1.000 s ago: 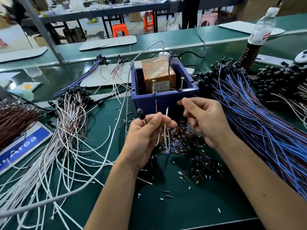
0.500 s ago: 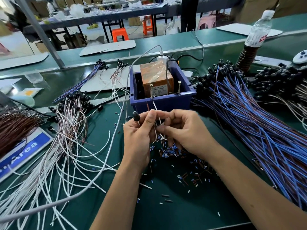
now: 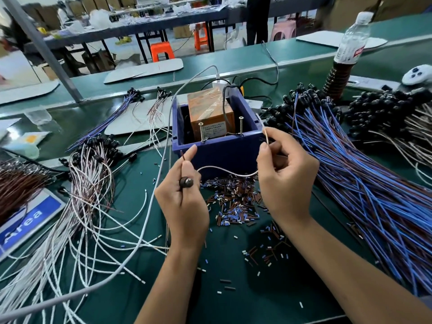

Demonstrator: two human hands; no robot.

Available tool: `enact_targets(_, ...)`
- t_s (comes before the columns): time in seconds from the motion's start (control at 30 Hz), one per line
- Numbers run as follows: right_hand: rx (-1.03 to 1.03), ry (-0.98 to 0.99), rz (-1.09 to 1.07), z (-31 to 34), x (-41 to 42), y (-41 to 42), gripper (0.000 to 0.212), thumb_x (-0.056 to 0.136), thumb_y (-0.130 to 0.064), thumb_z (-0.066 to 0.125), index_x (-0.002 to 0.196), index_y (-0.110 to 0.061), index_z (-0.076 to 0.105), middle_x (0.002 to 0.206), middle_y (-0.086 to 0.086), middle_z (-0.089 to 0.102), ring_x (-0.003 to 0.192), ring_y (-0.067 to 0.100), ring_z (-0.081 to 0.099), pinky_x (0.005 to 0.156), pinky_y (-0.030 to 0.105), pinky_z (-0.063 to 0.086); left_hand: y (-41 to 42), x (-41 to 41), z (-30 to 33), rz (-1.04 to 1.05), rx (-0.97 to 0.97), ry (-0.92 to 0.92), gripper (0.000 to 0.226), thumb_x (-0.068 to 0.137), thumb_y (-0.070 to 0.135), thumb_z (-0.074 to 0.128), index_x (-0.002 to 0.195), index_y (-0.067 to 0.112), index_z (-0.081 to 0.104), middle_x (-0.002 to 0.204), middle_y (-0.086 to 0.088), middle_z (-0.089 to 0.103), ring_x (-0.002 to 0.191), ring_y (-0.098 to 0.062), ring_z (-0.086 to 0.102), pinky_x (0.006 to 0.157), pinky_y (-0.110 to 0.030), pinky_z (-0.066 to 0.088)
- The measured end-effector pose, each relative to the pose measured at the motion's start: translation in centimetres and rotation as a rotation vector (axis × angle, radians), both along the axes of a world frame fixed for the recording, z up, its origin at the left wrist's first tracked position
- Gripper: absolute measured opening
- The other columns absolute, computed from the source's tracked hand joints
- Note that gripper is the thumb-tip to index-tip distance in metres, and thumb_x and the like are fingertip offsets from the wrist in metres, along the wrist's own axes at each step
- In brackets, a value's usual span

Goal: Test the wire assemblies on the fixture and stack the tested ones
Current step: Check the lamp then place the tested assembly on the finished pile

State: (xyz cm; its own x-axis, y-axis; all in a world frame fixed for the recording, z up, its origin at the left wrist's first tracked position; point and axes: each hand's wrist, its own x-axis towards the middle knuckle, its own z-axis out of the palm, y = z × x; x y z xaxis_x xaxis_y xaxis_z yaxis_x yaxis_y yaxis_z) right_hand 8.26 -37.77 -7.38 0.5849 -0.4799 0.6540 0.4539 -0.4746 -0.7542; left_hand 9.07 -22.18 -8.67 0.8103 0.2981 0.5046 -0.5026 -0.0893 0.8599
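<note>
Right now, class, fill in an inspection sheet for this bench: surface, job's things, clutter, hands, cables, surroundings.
Surface: green mat, largely covered.
Job's things: blue box fixture with two upright screws on its near rim; white wire assembly held in front of it.
Clutter: cut insulation bits strewn below the fixture; water bottle far right.
Hands: left hand grips the assembly's black connector and brown wire end; right hand pinches the white wire end near the fixture's right corner.
Cables: white-brown assemblies heaped left; blue-brown assemblies heaped right.
Surroundings: orange stools and benches behind.
</note>
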Motion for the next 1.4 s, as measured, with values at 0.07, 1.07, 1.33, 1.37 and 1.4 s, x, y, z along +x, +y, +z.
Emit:
enact_targets(0.07,-0.050,0.043,-0.021,-0.2,0.2,-0.1,0.026,0.097,-0.009,0.062,0.120,-0.010,0.075,0.070,-0.009,0.064,0.056,0.013,0.060,0.052,0.027,0.048,-0.3,-0.2,0.3,-0.021,-0.023,-0.001,0.035,0.102,0.015,0.045,0.125,0.017,0.072,0.061,0.001,0.040,0.055,-0.007,0.038,0.059,-0.019,0.037)
enact_targets(1.07,-0.302,0.029,-0.030,0.4,-0.2,0.4,0.031,0.096,0.004,0.062,0.126,0.003,0.071,0.088,0.011,0.075,0.072,0.008,0.058,0.070,0.009,0.040,-0.9,1.1,2.3,0.202,0.068,0.007,0.019,0.096,0.011,0.068,0.083,0.005,0.079,0.067,0.016,0.072,0.066,-0.003,0.067,0.070,-0.006,0.044)
enact_targets(1.33,-0.093,0.008,-0.026,1.1,-0.8,-0.3,0.034,0.097,-0.003,0.063,0.129,-0.005,0.071,0.082,0.001,0.073,0.065,0.003,0.060,0.064,0.017,0.050,-2.3,-1.1,5.3,0.124,0.020,-0.005,0.009,0.097,0.013,0.068,0.092,0.016,0.075,0.064,0.006,0.073,0.058,-0.005,0.064,0.064,-0.018,0.048)
enact_targets(1.37,-0.065,0.002,-0.034,1.3,-1.1,-0.8,0.034,0.097,-0.004,0.063,0.130,-0.007,0.071,0.075,-0.003,0.068,0.060,0.005,0.058,0.059,0.018,0.047,-2.6,-1.2,6.3,0.080,0.045,-0.008,0.009,0.097,0.013,0.068,0.091,0.017,0.075,0.065,0.006,0.073,0.058,-0.005,0.065,0.064,-0.016,0.048)
enact_targets(1.4,-0.037,-0.001,-0.047,1.6,-1.3,-1.6,0.034,0.097,-0.006,0.063,0.131,-0.009,0.070,0.071,-0.005,0.064,0.056,0.008,0.056,0.056,0.021,0.046,-2.9,-1.2,7.5,0.036,0.063,-0.003,0.011,0.097,0.015,0.069,0.089,0.019,0.075,0.065,0.006,0.074,0.060,-0.006,0.067,0.063,-0.016,0.050)
